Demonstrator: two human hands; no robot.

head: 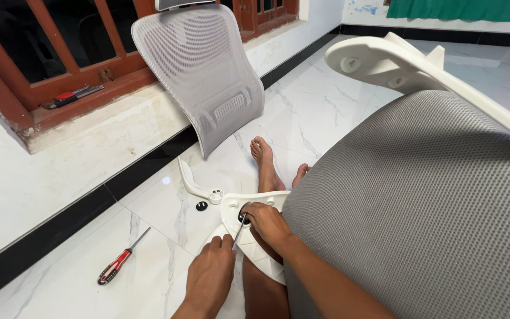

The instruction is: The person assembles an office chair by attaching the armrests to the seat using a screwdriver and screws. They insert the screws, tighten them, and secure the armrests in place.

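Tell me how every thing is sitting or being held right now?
left hand: gripping a thin metal tool.
right hand: pressed on the white armrest bracket.
grey seat cushion: tipped on its side.
mesh chair back: leaning on the wall.
red screwdriver: lying on the floor, untouched.

Two hands are at work at the bottom centre: a left hand [211, 273] and a right hand [267, 223]. There is one grey mesh seat [420, 207], one mesh backrest [199, 71] at the upper centre and one loose white armrest [196, 184] on the floor. Two bare feet show mid-frame, one red-handled screwdriver [119, 261] lies at lower left, and one small black cap [201, 205] lies beside the armrest.
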